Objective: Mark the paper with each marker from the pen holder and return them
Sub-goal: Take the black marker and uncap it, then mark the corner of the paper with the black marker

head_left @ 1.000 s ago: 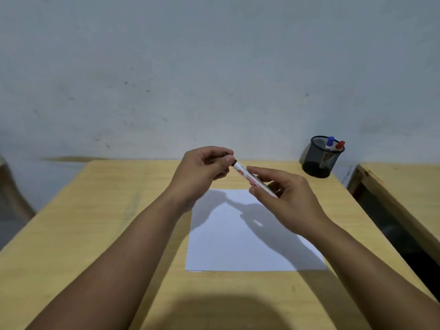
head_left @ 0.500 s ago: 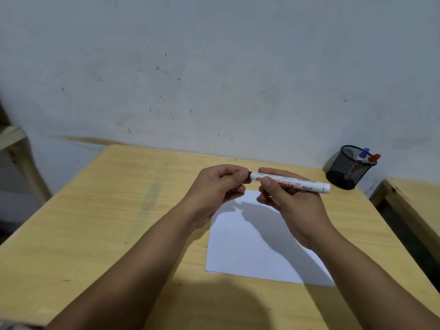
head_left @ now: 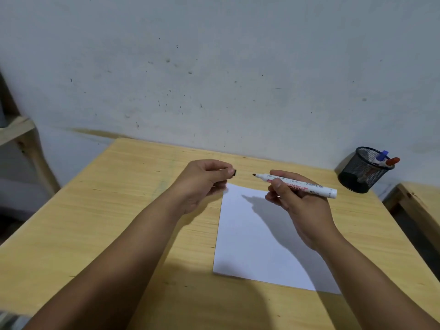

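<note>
Right hand (head_left: 297, 201) clamps uncapped marker (head_left: 300, 185) above paper (head_left: 257, 246) mid-table, tip freed for marking; left hand (head_left: 202, 182) pinches what looks like its cap (head_left: 235, 172); pen holder (head_left: 364, 170) at far-right corner.

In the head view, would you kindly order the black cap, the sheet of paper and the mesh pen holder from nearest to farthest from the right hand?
Measured from the right hand, which holds the uncapped marker:
1. Sheet of paper: directly beneath the hand.
2. Black cap: to its left, pinched in the left hand.
3. Mesh pen holder: far right, by the wall.
</note>
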